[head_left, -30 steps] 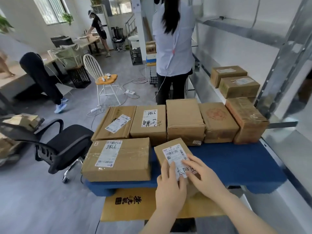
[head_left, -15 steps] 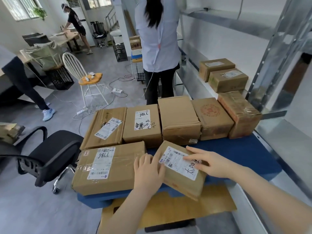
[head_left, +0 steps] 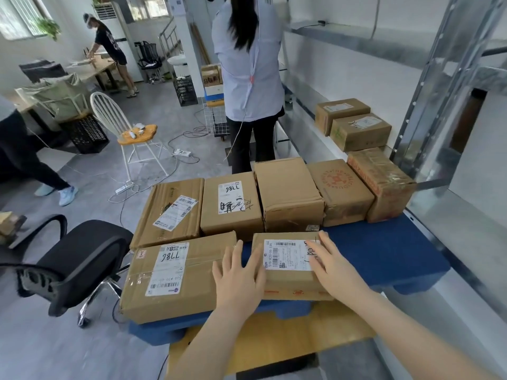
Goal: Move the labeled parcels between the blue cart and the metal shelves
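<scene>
The left hand [head_left: 238, 272] and right hand [head_left: 329, 264] are resting flat, fingers straight, on the parcel [head_left: 285, 281] beneath them.

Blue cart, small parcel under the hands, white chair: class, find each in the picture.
blue cart [head_left: 384, 250], head view, bare top surface.
small parcel [head_left: 285, 256], head view, its white label.
white chair [head_left: 145, 135], head view, its orange seat.
</scene>
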Demonstrator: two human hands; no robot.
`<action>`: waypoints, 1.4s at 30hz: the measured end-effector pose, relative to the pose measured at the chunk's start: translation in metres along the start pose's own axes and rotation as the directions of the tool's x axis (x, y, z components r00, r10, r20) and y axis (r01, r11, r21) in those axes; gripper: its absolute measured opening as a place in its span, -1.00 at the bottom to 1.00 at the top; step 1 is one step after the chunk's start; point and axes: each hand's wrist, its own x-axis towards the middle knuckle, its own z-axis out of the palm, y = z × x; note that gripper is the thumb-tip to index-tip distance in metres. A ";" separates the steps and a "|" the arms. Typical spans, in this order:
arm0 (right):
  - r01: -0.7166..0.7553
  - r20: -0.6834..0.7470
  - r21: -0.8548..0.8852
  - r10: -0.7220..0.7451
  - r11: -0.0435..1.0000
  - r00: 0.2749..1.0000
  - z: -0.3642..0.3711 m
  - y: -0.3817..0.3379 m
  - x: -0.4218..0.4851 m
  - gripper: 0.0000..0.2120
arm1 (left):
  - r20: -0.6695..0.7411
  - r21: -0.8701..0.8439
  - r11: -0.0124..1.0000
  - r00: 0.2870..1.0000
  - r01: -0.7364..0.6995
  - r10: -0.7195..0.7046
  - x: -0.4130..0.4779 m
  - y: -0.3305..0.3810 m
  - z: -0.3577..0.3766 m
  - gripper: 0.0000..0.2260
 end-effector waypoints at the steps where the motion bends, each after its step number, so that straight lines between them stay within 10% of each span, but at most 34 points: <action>1: 0.029 0.023 -0.002 -0.029 1.000 0.999 -0.002 0.000 0.009 -0.57 | 0.022 -0.022 1.000 1.000 0.006 -0.006 0.001 -0.001 0.001 -0.58; 25: 0.108 -0.064 -0.131 -0.117 0.985 0.991 0.026 -0.008 0.033 -0.57 | 0.032 0.058 0.995 0.996 0.081 -0.083 0.017 0.002 0.006 -0.56; 33: -0.047 -0.081 0.135 0.058 0.990 0.995 -0.007 0.005 -0.002 -0.49 | -0.019 0.160 0.987 0.999 -0.028 0.031 0.014 0.030 -0.018 -0.56; 37: -0.220 -0.230 0.132 0.246 0.967 0.942 -0.048 0.040 -0.088 -0.53 | -0.106 0.190 0.811 0.810 -0.553 0.577 0.010 0.100 -0.017 -0.56; 42: -0.522 -0.531 0.097 0.488 0.847 0.693 -0.104 0.069 -0.259 -0.55 | -0.143 -0.055 0.458 0.461 -0.887 0.876 -0.066 0.244 0.010 -0.54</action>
